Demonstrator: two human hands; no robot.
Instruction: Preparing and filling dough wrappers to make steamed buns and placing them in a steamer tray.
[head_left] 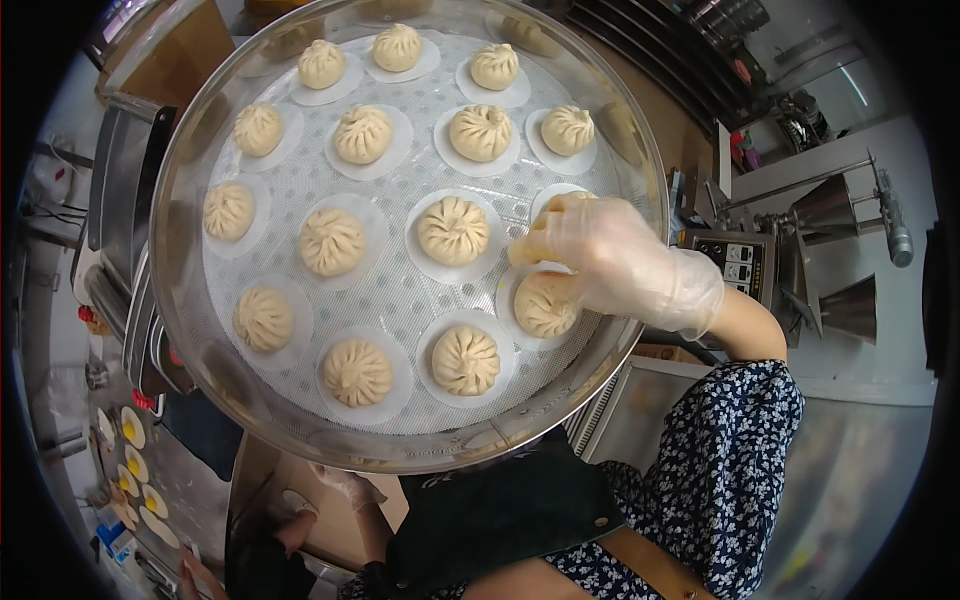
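A large round metal steamer tray [400, 452] with a perforated pale liner holds several pleated, uncooked buns, such as this bun [453, 230] in the middle, each on a white paper round. My right hand [610, 255], in a clear glove, reaches over the right side of the tray. Its fingers are curled round a bun that they mostly hide, above a paper round [552, 196]. Just below, another bun [546, 305] is partly covered by the hand. My left hand [350, 486], also gloved, is at the underside of the tray's near rim; its fingers are largely hidden.
At the right stands a machine with a control panel [735, 262] and metal funnels [850, 308]. Dough rounds with yellow filling [135, 465] lie on a counter at the lower left, near another person's hand [195, 575]. A cardboard box [185, 60] is at the upper left.
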